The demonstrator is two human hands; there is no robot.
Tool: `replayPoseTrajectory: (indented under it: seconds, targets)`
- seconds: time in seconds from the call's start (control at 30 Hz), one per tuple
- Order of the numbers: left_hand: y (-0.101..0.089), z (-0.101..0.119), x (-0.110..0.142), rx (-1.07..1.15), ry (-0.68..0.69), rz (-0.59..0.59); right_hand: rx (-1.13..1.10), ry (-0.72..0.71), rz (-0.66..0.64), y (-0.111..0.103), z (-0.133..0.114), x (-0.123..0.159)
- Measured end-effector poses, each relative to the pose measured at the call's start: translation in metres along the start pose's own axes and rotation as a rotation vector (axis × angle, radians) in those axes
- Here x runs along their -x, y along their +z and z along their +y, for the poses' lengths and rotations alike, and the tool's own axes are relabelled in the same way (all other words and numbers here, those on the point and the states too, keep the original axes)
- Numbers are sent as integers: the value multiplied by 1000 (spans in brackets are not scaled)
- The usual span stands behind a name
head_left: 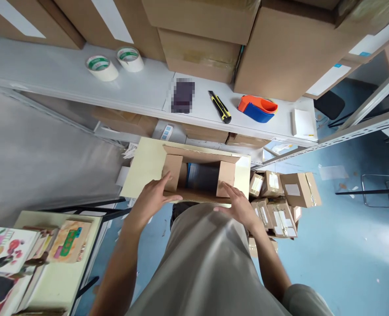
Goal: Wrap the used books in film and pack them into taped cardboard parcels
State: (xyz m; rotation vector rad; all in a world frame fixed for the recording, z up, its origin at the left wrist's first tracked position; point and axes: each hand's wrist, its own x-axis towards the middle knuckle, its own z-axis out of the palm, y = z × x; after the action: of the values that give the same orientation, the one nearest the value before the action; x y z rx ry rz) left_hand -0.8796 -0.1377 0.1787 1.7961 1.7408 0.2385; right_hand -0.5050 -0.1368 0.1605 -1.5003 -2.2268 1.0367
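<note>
Before me a cardboard box (pixel 199 198) stands on a pale yellow table (pixel 146 164). Its two short end flaps are folded inward, leaving a gap in the middle. Through that gap shows a dark item with a blue edge (pixel 203 176); its kind I cannot make out. My left hand (pixel 155 195) rests at the box's left end with fingers spread on the flap. At the right end, the fingers of my right hand (pixel 235 199) lie stretched over the other flap. Neither hand grips anything.
The grey shelf (pixel 142 92) ahead holds tape rolls (pixel 102 69), a yellow-black utility knife (pixel 220 107), an orange-blue tape dispenser (pixel 257 109) and large cartons (pixel 270 52). Taped parcels (pixel 280 217) are piled on the floor at right. Books (pixel 70 241) lie on a side table at left.
</note>
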Motion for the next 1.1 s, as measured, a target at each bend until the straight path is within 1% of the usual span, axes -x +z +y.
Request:
replayPoseTrajectory:
  seconds: [0.1, 0.23, 0.27, 0.3, 0.37, 0.4, 0.43, 0.47, 0.53, 0.6, 0.7, 0.8, 0.9, 0.97, 1.03, 1.1]
  targets:
    - [-2, -10, -11, 16, -56, -76, -13, 20, -24, -3, 8, -11]
    - [1, -20, -37, 11, -80, -86, -53, 52, 10, -6, 13, -29]
    - [3, -20, -45, -10, -93, -56, -40, 79, 30, -6, 14, -34]
    - [4, -19, -54, -42, -106, 4, -4, 111, 63, -5, 15, -39]
    - [6, -14, -72, -117, -98, 205, 124, 168, 167, -1, 18, -49]
    - [6, -11, -80, -147, -62, 308, 194, 184, 227, 1, 20, -53]
    - [7, -8, -87, -166, -5, 385, 251, 191, 281, 5, 22, -57]
    - [6, -6, -92, -176, 65, 429, 289, 191, 323, 8, 24, -59]
    - [5, -5, -98, -188, 191, 443, 306, 187, 374, 14, 28, -62]
    - [3, -7, -98, -202, 250, 454, 283, 180, 422, 19, 31, -61]
    - [1, -14, -88, -208, 269, 502, 219, 140, 497, 22, 33, -57]
    - [7, -23, -74, -175, 277, 539, 143, 62, 533, 20, 36, -52]
    - [17, -31, -65, -129, 249, 552, 115, -7, 561, 17, 41, -48]
    - [24, -34, -63, -92, 214, 543, 118, -35, 567, 15, 45, -47]
    - [28, -34, -65, -49, 170, 531, 113, -32, 547, 13, 48, -48]
    - [30, -31, -68, -9, 115, 507, 95, 7, 512, 11, 50, -50]
